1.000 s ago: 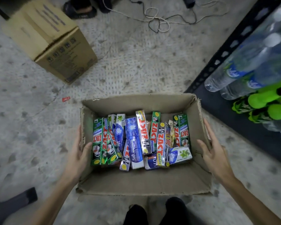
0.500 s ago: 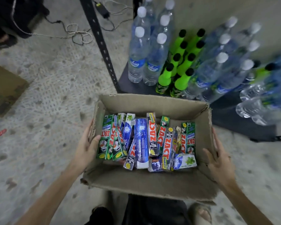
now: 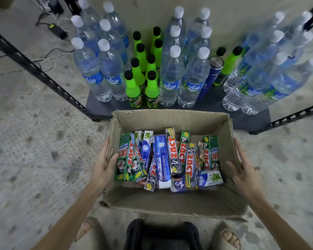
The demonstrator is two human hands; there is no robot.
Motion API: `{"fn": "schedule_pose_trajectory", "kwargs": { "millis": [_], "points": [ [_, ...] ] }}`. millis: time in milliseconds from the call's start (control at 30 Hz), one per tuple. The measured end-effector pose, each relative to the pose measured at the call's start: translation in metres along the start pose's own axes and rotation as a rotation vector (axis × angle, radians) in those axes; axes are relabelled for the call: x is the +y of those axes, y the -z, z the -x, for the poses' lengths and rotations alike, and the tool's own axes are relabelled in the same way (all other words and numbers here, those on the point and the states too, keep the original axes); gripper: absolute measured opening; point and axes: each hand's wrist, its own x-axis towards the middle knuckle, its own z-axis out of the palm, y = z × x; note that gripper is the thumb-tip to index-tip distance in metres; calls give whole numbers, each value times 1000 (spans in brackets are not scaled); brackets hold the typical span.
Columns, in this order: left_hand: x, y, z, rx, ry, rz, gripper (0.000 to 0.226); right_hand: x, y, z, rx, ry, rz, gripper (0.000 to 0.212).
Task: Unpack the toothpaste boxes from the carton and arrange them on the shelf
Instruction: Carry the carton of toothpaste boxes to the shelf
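An open brown carton [image 3: 170, 201] is held in front of me, just short of the low shelf [image 3: 242, 118]. Inside it lie several toothpaste boxes [image 3: 167, 157], green, blue and silver, packed side by side and partly stacked. My left hand [image 3: 105, 165] grips the carton's left wall, thumb inside and fingers outside. On the opposite wall, my right hand [image 3: 242, 170] holds on the same way. The shelf is a dark board on a black slotted metal frame.
Several clear water bottles [image 3: 101, 73] and green soda bottles [image 3: 134, 87] stand in rows on the shelf, with a blue flask [image 3: 209, 78] among them. A black frame bar [image 3: 38, 71] slants at left. Cables and an adapter [image 3: 58, 31] lie on the speckled floor. My sandalled feet [image 3: 85, 230] are below.
The view has swung from the floor and a closed carton round to the shelf. The carton in my hands now faces the shelf's front edge; both hands keep their grip.
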Motion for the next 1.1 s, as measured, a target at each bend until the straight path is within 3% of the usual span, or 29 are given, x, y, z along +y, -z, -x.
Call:
{"fn": "schedule_pose_trajectory", "kwargs": {
  "millis": [433, 633, 900, 1100],
  "points": [
    [-22, -12, -37, 52, -11, -45, 65, 9, -35, -35, 83, 67, 65, 83],
    [-24, -24, -46, 13, -117, -170, 66, 18, -55, -20, 92, 56, 39, 82],
    [-41, -25, -48, 89, -241, -193, 73, 25, -60, -28, 110, 57, 99, 89],
    [-47, -12, -52, 191, -156, -568, 92, 16, -75, -35, 134, 73, 96, 91]
  ]
}}
